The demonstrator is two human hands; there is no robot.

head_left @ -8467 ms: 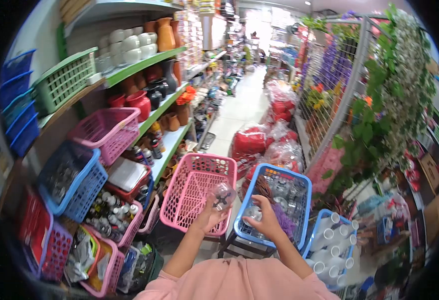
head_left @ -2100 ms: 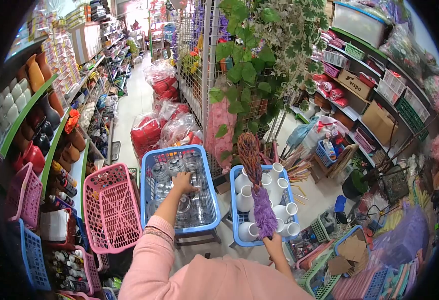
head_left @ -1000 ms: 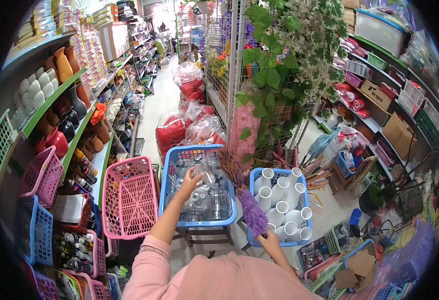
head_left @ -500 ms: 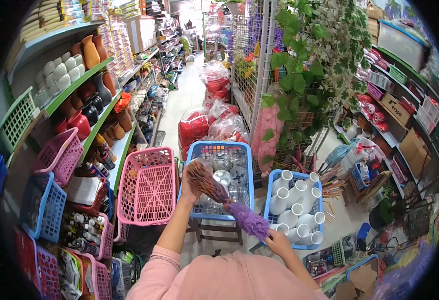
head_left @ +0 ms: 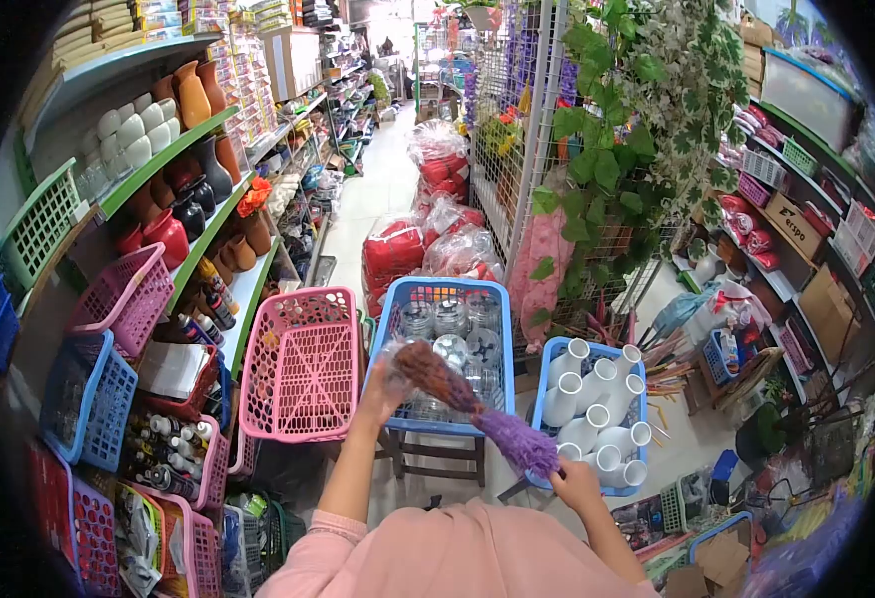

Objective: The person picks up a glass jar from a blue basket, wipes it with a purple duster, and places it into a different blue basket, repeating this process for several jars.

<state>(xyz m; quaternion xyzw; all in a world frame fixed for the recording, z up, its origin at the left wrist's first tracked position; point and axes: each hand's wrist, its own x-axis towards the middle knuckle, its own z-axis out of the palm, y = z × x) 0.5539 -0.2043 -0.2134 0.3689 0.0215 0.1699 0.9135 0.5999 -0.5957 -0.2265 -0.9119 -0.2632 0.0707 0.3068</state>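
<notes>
A person's left hand (head_left: 381, 387) is raised over the near rim of a blue basket (head_left: 378, 329), its fingers wrapped around a clear jar (head_left: 398, 357) that is partly hidden and hard to make out. The right hand (head_left: 577, 485), lower and to the right, is clenched around the handle end of a duster (head_left: 477, 411). The duster runs up and to the left between the two hands. Its purple part sits just above the right fist and its brown head lies against the jar.

The blue basket holds more clear jars and stands on a wooden stand (head_left: 439, 460). Just to its left a pink basket (head_left: 303, 364) lies tilted toward the camera. To its right a second blue basket (head_left: 542, 384) is packed with white vases (head_left: 575, 404). Pink sleeves (head_left: 467, 553) fill the bottom of the view.

Shelves (head_left: 173, 149) of ceramic pots and stacked baskets line the left side. A wire grid (head_left: 517, 110) hung with green vines stands on the right of the aisle, and red bagged goods (head_left: 397, 249) are piled at its foot.
</notes>
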